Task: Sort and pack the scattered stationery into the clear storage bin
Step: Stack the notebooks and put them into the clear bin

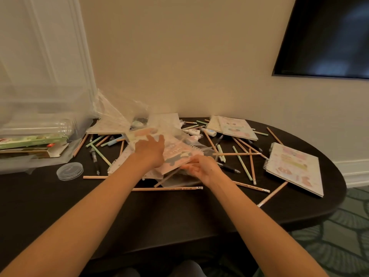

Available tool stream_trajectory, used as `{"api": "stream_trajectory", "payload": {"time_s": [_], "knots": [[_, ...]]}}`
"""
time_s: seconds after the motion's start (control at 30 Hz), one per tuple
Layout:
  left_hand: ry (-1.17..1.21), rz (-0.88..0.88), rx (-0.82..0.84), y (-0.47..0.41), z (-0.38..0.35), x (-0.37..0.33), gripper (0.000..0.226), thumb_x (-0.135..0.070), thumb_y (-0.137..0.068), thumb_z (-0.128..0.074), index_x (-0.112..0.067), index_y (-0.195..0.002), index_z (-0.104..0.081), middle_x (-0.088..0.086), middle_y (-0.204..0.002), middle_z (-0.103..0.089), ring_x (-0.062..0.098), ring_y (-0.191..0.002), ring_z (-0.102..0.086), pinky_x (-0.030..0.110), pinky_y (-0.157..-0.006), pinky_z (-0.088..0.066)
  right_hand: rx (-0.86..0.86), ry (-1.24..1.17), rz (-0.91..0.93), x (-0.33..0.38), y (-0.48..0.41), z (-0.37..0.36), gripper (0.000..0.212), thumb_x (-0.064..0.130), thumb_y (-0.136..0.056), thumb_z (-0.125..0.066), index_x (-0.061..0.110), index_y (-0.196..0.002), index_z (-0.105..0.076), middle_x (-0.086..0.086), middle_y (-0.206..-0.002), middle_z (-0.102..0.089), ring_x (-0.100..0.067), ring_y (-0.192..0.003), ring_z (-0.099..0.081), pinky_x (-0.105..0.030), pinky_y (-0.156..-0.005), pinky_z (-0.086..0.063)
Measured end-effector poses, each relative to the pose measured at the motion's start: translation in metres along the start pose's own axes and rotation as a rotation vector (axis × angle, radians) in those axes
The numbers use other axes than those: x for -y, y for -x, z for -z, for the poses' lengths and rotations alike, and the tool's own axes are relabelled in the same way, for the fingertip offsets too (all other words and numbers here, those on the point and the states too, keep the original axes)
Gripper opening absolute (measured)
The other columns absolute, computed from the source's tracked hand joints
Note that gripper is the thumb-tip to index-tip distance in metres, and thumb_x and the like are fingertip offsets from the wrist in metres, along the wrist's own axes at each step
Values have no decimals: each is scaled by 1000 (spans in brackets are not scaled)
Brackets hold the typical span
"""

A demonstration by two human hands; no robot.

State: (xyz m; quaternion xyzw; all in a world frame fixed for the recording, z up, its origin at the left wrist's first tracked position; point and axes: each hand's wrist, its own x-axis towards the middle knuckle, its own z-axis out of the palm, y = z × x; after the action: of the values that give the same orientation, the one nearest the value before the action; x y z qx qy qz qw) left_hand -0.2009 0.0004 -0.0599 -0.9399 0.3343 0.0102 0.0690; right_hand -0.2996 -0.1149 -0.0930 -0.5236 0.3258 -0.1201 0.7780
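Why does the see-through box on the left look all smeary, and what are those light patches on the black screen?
Head view: the clear plastic storage bin at the left edge is smeared and soft, likely motion blur; head view: the black wall screen shows pale bluish reflections, not a picture; head view: the white door frame leans from wide-angle distortion.

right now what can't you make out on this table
Head view only:
clear storage bin: cut off by the left edge, blurred; contents unclear.
middle notebook: cover partly hidden by the left hand and clear plastic wrap.
right hand: fingers blurred, grip unclear.
nearest pencil: print too small.
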Motion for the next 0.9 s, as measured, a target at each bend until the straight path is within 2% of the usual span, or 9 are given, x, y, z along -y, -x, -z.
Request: {"api": "stream_trajectory", "payload": {"time_s": [0.07, 0.13, 0.2, 0.3, 0.43, 0.5, 0.63, 0.77, 0.9], "knots": [[70, -25, -13, -11, -2, -8, 71, -30, -94, -50, -16, -149, -8, 18, -154, -11, 43, -139, -14, 49, -109, -22, 0, 50, -18, 0, -5, -1, 19, 3, -95, -46, -1, -113, -51, -17, -91, -64, -21, -71, -66, -21, -55, -53], [190, -100, -91, -21, -7, -14, 57, -32, -90, -56, -14, -138, -31, 14, -141, -35, 38, -130, -33, 48, -102, -33, -17, 103, -7, 1, -13, -5, 25, 3, -93, -51, -3, -117, -54, -16, -90, -64, -19, -67, -66, -23, -63, -53], [312, -169, -182, -22, -12, -16, 29, -27, -97, -45, -11, -121, -45, 12, -120, -53, 33, -113, -49, 43, -89, -42, -55, 124, 52, 2, -18, -12, 30, -2, -92, -50, -2, -122, -52, -14, -87, -64, -17, -62, -65, -21, -57, -54], [511, -207, -271, -20, -13, -16, 31, -23, -101, -34, -12, -126, -50, 11, -123, -57, 28, -115, -51, 38, -93, -41, -82, 35, 153, 2, -25, -24, 33, -10, -91, -42, 6, -118, -50, -23, -103, -63, -24, -74, -65, -22, -50, -54], [721, -226, -279, -24, -6, -12, 39, -26, -102, -32, -19, -139, -42, 6, -140, -48, 22, -130, -41, 30, -104, -29, -74, -95, 188, -4, -33, -42, 33, -11, -92, -37, 8, -117, -47, -11, -82, -56, -16, -62, -54, -21, -45, -50], [766, -263, -252, -27, -7, -11, 38, -26, -102, -33, -23, -138, -44, 4, -140, -48, 22, -131, -40, 29, -104, -28, -81, -84, 211, -6, -41, -54, 29, -4, -95, -38, 10, -118, -50, -8, -83, -56, -16, -66, -55, -27, -56, -51], [822, -304, -220, -34, -12, -6, 37, -25, -102, -32, -22, -135, -49, 5, -139, -49, 22, -130, -41, 26, -104, -27, -100, -15, 227, -6, -60, -66, 28, 11, -99, -38, 14, -123, -53, -10, -109, -63, -21, -95, -61, -39, -85, -55], [905, -336, -195, -40, -16, 2, 35, -23, -101, -36, -22, -132, -52, 5, -137, -51, 21, -129, -42, 35, -110, -30, -60, 57, 128, -9, -67, -61, 23, 3, -97, -40, 2, -115, -54, -14, -93, -61, -19, -76, -61, -35, -78, -55], [1000, -356, -189, -34, -10, 1, 36, -26, -101, -35, -18, -132, -52, 3, -137, -51, 17, -127, -43, 30, -106, -31, -19, 212, 109, -4, -60, -56, 16, 0, -94, -45, 3, -108, -54, -13, -79, -61, -14, -47, -63, -21, -42, -50]]}}
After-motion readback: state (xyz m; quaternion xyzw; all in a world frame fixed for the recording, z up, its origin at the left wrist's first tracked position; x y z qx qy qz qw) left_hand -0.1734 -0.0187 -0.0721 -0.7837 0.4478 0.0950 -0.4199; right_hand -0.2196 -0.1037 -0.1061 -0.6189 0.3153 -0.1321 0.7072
